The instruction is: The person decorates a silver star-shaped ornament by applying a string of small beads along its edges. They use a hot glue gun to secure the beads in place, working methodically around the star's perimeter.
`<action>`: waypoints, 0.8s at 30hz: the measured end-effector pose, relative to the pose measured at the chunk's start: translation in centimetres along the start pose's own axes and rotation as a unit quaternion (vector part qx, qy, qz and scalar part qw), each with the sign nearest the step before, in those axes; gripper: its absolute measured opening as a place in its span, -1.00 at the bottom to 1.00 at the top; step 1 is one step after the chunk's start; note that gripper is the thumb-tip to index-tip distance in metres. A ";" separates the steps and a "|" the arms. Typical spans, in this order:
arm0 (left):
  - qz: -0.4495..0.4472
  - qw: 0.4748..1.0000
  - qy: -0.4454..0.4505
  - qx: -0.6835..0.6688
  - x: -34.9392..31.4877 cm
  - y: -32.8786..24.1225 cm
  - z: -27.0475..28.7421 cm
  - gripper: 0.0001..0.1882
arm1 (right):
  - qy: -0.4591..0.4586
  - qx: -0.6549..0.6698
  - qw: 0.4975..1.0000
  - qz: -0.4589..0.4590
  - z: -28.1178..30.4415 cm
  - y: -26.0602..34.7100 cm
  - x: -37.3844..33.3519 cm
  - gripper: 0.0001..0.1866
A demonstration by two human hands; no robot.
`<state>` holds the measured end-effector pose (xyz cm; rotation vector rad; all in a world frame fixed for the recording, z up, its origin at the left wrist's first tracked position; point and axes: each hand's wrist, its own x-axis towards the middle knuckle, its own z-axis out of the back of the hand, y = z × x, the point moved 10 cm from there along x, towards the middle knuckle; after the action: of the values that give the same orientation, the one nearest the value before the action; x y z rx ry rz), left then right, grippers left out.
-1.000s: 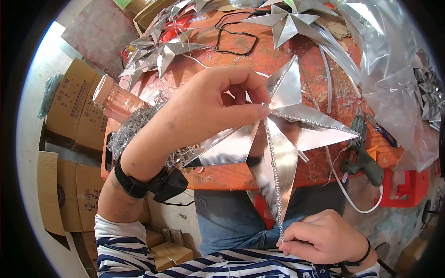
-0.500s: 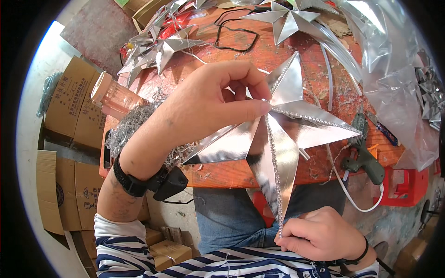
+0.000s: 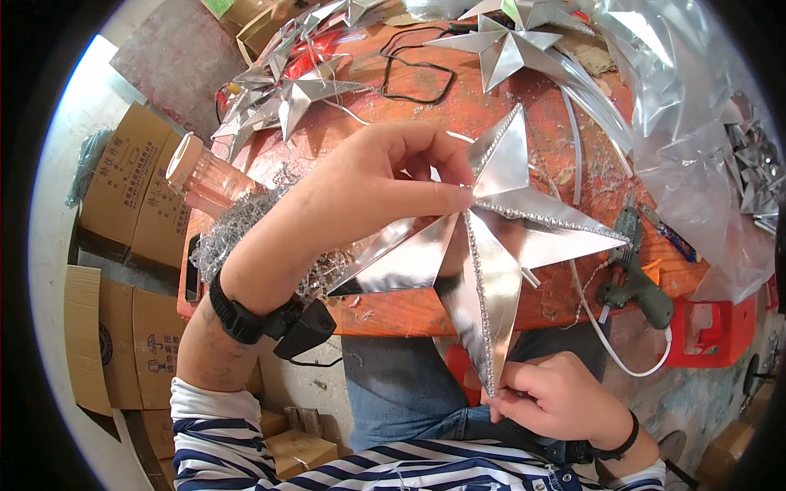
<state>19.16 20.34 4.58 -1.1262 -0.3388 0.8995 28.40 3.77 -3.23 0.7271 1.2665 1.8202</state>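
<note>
A silver folded-foil star hangs over the table's near edge and above my lap. Rows of small shiny beads run along its upper, right and lower ridges. My left hand is closed in a pinch at the star's centre, thumb and forefinger on the beads there, covering part of the upper left. At the bottom tip, my right hand pinches the end of the lower point between thumb and fingers. A dark green glue gun lies just beyond the star's right point.
Finished-looking silver stars lie at the far left, and another star at the back. A tangle of silver bead string sits beside a pinkish plastic jar. Clear plastic sheeting covers the right side. Cardboard boxes stand left.
The star's lower tip has risen slightly, with my right hand moving up along with it. My left hand has sunk a little, still at the centre.
</note>
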 end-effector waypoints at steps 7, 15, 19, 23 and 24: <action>0.057 0.996 -0.003 -0.069 0.6 0.3 0.5 -0.75 | -0.028 -0.199 0.979 0.025 0.7 1.2 0.6 -0.80; -0.021 0.967 -0.154 0.199 -7.3 0.9 2.7 -0.84 | -0.296 -0.391 0.865 -0.112 13.0 3.1 -4.7 -0.41; 0.007 0.973 -0.113 0.202 -9.9 2.2 0.0 -0.92 | -0.241 -0.425 0.866 -0.101 15.2 -0.2 -4.7 -0.12; 0.001 0.995 -0.072 0.072 -11.2 3.0 -3.0 -0.85 | -0.207 -0.409 0.879 -0.132 15.4 -0.5 -5.0 -0.18; 0.024 0.998 -0.031 0.047 -11.1 3.0 -4.0 -0.86 | -0.223 -0.407 0.876 -0.133 15.6 -0.5 -5.4 -0.20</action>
<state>13.59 9.78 2.32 -1.0264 -0.3176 0.9843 43.89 6.89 1.48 0.4163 0.2160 1.6137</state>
